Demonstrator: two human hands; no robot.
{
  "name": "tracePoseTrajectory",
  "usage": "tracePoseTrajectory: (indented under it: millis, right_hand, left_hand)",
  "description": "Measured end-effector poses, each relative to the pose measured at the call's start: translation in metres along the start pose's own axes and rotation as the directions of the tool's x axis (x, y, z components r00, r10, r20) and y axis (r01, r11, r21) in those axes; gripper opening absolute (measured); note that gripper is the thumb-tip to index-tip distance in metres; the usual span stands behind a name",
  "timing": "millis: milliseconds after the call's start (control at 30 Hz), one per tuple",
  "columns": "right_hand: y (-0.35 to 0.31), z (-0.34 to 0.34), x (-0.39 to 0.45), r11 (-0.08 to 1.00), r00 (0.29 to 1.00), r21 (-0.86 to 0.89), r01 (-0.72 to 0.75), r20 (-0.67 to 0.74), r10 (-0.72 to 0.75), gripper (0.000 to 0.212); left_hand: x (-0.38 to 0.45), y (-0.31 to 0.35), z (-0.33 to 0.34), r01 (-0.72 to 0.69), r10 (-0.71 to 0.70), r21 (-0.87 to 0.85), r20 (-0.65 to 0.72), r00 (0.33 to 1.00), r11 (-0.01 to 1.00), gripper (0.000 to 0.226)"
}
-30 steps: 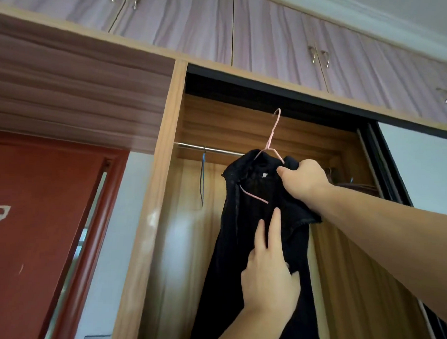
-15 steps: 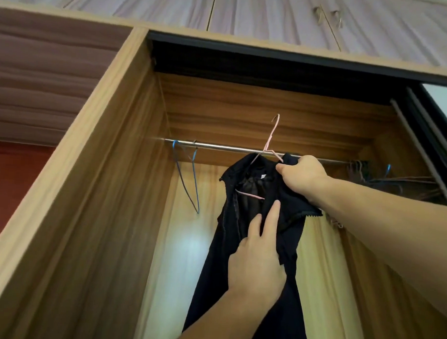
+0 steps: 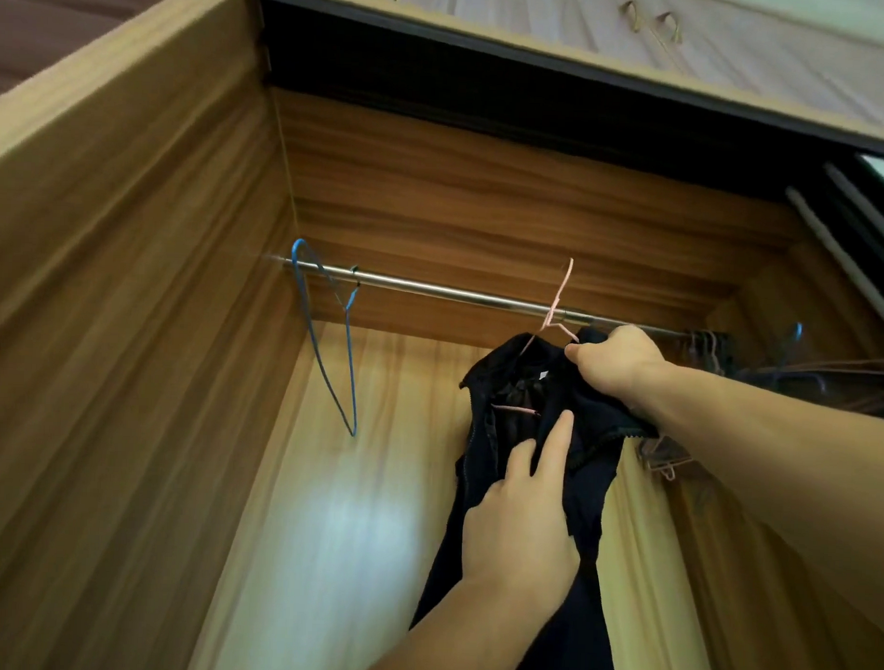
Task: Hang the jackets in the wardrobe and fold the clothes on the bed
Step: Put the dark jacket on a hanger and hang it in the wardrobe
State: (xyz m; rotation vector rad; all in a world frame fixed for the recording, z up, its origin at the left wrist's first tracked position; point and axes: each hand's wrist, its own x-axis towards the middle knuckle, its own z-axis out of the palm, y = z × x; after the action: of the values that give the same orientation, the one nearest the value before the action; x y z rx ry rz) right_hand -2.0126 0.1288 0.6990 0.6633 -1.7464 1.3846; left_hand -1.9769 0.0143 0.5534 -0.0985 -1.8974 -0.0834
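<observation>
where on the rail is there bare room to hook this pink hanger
The rail is bare between the blue hanger at its left end and the pink hanger carrying the black jacket, held by the right hand and left hand. The right end is crowded with bunched empty hangers.

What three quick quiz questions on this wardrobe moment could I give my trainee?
1. True or false: the pink hanger hook is already over the rail.
2. Which hand grips the black jacket at its shoulder? A) right hand B) left hand
3. What colour is the empty hanger on the rail's left end?

Key: 1 false, the hook stands up in front of the rail, not yet hooked; 2 A; 3 blue.
</observation>
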Motion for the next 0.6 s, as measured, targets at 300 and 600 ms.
tracePoseTrajectory:
  millis: [300, 600]
  right_hand:
    - [0.026, 0.016, 0.065, 0.998, 0.997, -0.017, 0.056, 0.054, -0.055, 0.027]
    - [0.022, 0.026, 0.105, 0.984, 0.984, -0.12, 0.13, 0.133, -0.114, 0.036]
  left_hand:
    - [0.05, -0.003, 0.042, 0.031, -0.028, 0.081, -0.038, 0.999, 0.996, 0.105]
    - [0.088, -0.006, 0.059, 0.071, -0.065, 0.071, -0.085, 0.994, 0.995, 0.101]
